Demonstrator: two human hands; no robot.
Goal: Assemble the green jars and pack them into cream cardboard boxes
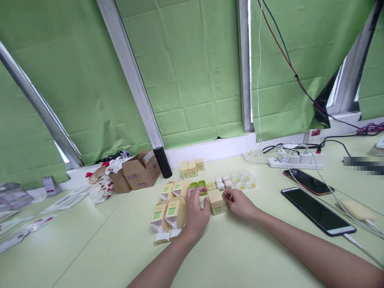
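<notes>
A small beige box [216,203] with a green label stands between my hands. On its left, my left hand [196,210] is open, its thumb and curved fingers apart. My right hand [239,204] is closed, fingers curled and pressed together beside the box's right side; what they hold, if anything, is hidden. Left of my left hand are beige cartons [175,212] with green labels and white open flaps. Just beyond my hands lie green cups [194,185], small yellowish pieces [211,186], white and pinkish rolls [221,185] and a clear tray [243,181] with yellow spots.
Three small boxes [192,169] stand farther back. A black cylinder [162,162] and an open cardboard box [141,172] are at back left. Two phones [318,210], a power strip [307,160] and loose cables occupy the right. Papers [66,198] lie far left.
</notes>
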